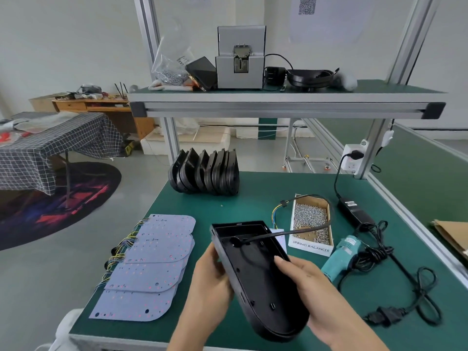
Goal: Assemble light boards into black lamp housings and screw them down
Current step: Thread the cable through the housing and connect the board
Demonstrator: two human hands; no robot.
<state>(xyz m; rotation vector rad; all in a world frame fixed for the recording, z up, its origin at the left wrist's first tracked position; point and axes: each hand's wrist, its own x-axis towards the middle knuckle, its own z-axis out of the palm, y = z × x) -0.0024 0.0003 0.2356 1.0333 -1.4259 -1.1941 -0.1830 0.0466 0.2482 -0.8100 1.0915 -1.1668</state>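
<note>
I have one black lamp housing [255, 277] held up above the green counter [253, 206], open side facing me and tilted, its rounded end nearest. My left hand [210, 282] has its grip curled around the housing's left wall; my right hand [304, 277] grips the right wall, thumb resting over the rim. A black cable [291, 233] runs out of the housing across the box of screws [311, 224]. The light boards [154, 262] lie overlapped on the counter to my left. More housings [205, 172] stand in a row at the counter's far edge. The teal screwdriver [339, 257] lies just right of my hands.
</note>
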